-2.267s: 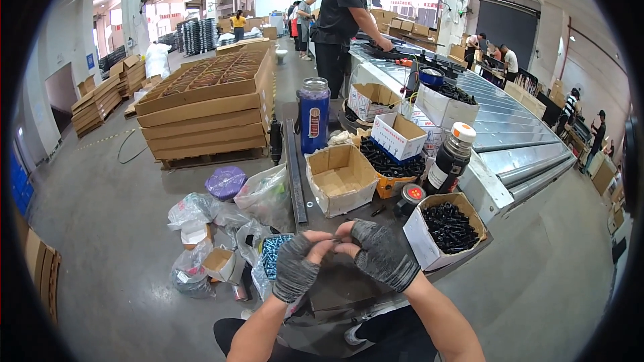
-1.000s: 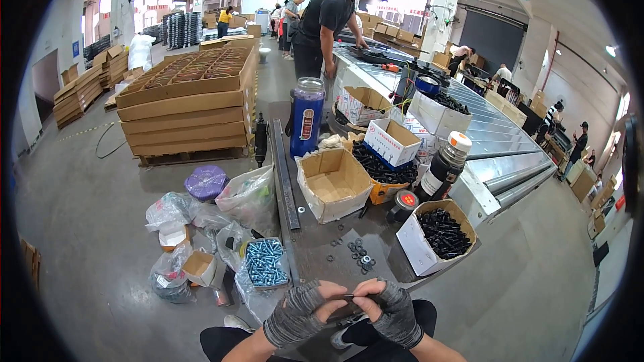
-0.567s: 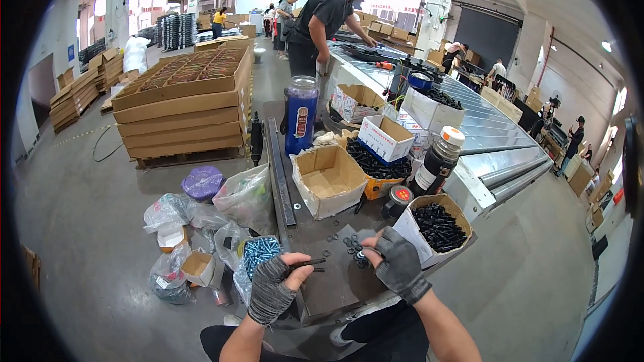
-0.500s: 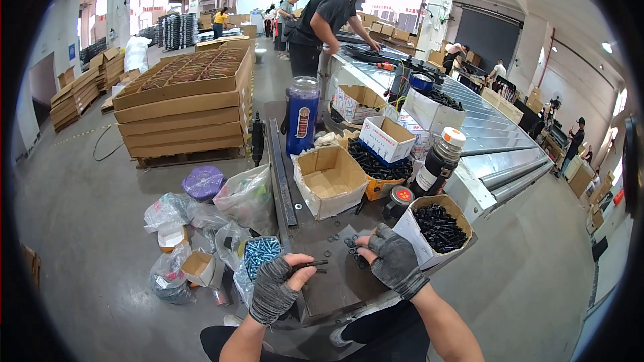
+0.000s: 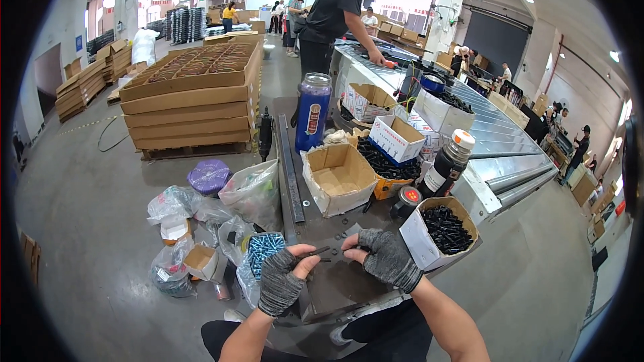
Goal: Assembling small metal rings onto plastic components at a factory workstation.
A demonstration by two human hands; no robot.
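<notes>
My left hand (image 5: pixel 282 281), in a grey fingerless glove, is closed on slim black bolts (image 5: pixel 323 251) that stick out to the right between thumb and fingers. Facing it, my right hand (image 5: pixel 389 260), gloved alike, has its thumb and fingertips drawn together near the bolt ends. Whatever it pinches is too small to make out. Between the two hands a dark nut (image 5: pixel 335 251) lies on the dark metal tabletop (image 5: pixel 349 288). More small nuts lie just beyond, partly covered by my right hand. A box of black bolts (image 5: pixel 444 229) stands beside my right hand.
An open, hollow carton (image 5: pixel 339 177) stands ahead, with a blue bottle (image 5: pixel 313 114) and a dark flask (image 5: pixel 448 161) nearby. Left of the table sit blue screws (image 5: pixel 265 251) and plastic bags (image 5: pixel 251 194). A co-worker (image 5: pixel 339 20) leans over the roller conveyor (image 5: pixel 496 117).
My right hand has moved left from the scattered nuts toward the bolts in my left hand. The view has shifted slightly. The co-worker's arm has moved along the conveyor.
</notes>
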